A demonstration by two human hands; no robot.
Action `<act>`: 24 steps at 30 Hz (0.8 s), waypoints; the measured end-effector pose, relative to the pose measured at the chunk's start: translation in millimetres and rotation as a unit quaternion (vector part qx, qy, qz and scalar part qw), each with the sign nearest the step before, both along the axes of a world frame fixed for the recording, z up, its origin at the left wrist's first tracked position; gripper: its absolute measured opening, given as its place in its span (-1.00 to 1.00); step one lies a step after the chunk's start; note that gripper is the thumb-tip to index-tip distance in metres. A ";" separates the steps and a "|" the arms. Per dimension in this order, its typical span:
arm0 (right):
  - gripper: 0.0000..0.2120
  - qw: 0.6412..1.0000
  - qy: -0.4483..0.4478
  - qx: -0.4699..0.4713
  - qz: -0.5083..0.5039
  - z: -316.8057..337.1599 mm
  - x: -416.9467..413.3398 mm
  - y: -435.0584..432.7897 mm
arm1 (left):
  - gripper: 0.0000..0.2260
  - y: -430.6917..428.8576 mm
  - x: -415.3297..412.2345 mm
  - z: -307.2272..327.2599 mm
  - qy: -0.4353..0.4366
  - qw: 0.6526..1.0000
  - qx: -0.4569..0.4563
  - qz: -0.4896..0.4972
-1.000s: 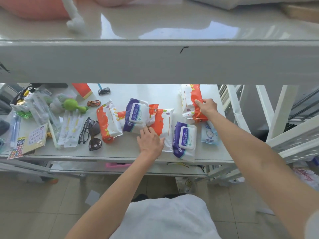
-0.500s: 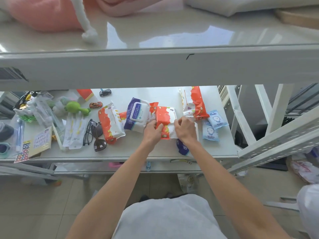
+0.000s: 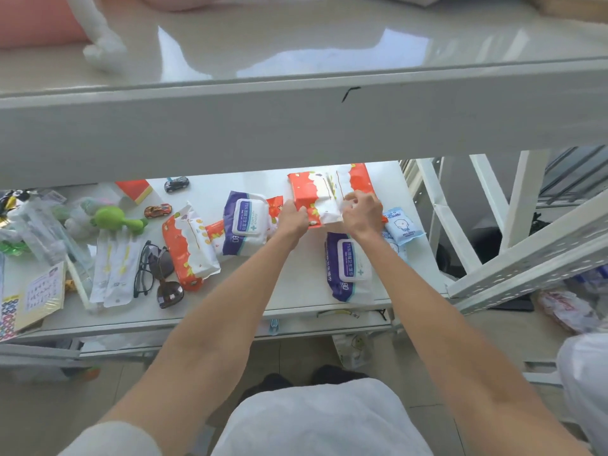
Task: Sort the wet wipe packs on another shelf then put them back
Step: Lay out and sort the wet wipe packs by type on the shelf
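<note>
White steel shelf [image 3: 302, 284] carries the sort: orange-and-white wet wipe pack [image 3: 320, 200] lies toward its back right corner, long axis running roughly left to right, pinched at both ends. Left hand [image 3: 293, 218] clamps the near-left end, right hand [image 3: 362, 213] the right; each looks equally close. A purple pack [image 3: 350, 266] sits just below, near the front edge.

Glossy plastic wipe packs [image 3: 316, 200] (crinkled film) on smooth, shiny white shelf [image 3: 302, 274].
</note>
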State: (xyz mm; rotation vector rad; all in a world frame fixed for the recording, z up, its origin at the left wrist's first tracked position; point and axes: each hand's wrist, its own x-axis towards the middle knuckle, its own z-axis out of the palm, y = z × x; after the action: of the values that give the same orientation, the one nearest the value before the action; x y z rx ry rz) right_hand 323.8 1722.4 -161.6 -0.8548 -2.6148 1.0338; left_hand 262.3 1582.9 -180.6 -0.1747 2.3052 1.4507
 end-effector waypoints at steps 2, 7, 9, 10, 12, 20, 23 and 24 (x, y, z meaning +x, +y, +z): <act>-0.64 0.997 -0.020 0.055 -0.045 -8.2 4.0 14.4 | -0.71 2.5 -5.6 -5.6 0.006 0.999 -0.041 0.008; -0.21 0.993 -0.113 0.009 0.013 -27.0 5.7 40.8 | -0.55 3.7 -25.5 -14.8 0.074 0.993 -0.095 0.013; -0.14 0.994 -0.101 0.007 0.035 -34.7 -0.3 44.2 | -0.54 8.7 -30.6 -18.0 0.093 0.990 -0.106 0.001; -0.13 0.994 -0.100 0.013 0.038 -38.1 -3.6 44.0 | -0.53 10.6 -31.8 -19.1 0.098 0.988 -0.117 -0.011; -0.12 0.993 -0.107 0.011 0.038 -42.2 -9.4 43.0 | -0.53 12.8 -34.8 -24.5 0.111 0.980 -0.154 -0.057; -0.70 0.984 0.115 0.136 0.028 -12.4 -8.1 -15.8 | -0.67 -84.8 -12.5 23.6 0.305 0.899 -0.316 -0.017; -0.85 0.987 0.043 0.035 0.152 -12.7 -20.5 -74.6 | -0.48 -137.2 0.7 13.7 0.210 0.926 -0.308 0.053; -0.81 0.986 0.004 0.015 0.164 -15.3 -26.1 -89.9 | -0.39 -146.0 2.0 6.8 0.158 0.947 -0.274 0.056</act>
State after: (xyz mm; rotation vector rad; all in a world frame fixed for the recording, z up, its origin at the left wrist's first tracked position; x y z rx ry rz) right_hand 297.7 1632.5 -176.9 -0.4193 -2.8173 1.0635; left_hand 264.3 1436.9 -173.8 -0.2470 2.9663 0.8946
